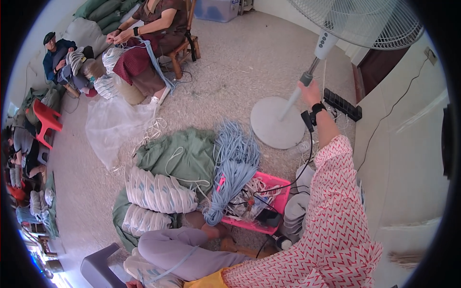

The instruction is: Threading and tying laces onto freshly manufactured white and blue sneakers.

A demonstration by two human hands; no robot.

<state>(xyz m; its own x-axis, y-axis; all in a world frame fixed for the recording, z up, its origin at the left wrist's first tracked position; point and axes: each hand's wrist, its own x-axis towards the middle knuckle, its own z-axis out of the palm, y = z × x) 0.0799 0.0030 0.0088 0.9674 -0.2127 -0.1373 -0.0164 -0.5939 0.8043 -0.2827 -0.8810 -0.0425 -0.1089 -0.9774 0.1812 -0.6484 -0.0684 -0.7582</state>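
My right arm, in a white sleeve with red zigzags, reaches up and away. At its end my right hand [311, 92] is closed around the pole of a standing fan [291, 106]. The fan has a round grey base on the floor and a wire cage at the top right. Only a sliver of my left hand [134, 284] shows at the lower edge, beside a white bundle [144, 269] near my thigh; its fingers are hidden. A light blue strap [180, 264] runs across my lap.
Before me lie stacked white bundles [161, 192], a green sack [180, 153], blue cords [235, 158] and a pink basket [281, 198] of straps. A black power strip [342, 104] and cables lie right. Other people sit at far left, one on a wooden chair [180, 50]; a red stool [45, 120] stands nearby.
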